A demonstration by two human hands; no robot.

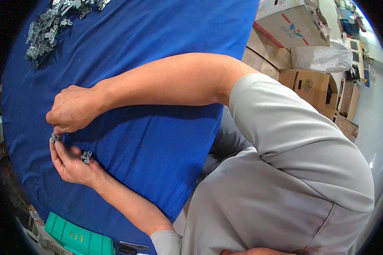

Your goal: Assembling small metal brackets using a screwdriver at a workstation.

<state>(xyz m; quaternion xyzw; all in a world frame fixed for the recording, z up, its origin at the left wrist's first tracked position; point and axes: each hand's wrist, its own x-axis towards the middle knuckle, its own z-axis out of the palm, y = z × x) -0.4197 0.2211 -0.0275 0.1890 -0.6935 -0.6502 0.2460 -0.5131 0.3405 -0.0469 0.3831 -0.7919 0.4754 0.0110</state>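
My left hand (74,169) is closed, pinching a small grey metal bracket (54,137) at its fingertips. Above it in the picture, my right hand (74,108) has its fingers curled, and their tips meet the same bracket. Whether the right fingers grip a separate piece there is hidden. A second small metal bracket (86,157) shows by the heel of my left hand; I cannot tell whether it rests on the hand or on the cloth. Part of the left hand is blurred.
Blue cloth (157,140) covers the table. A heap of metal brackets (44,36) lies at the far left. A green plastic bin (78,233) stands at the lower left, beside a dark flat object (133,246). Cardboard boxes (308,87) and a white sack (321,58) sit right of the table.
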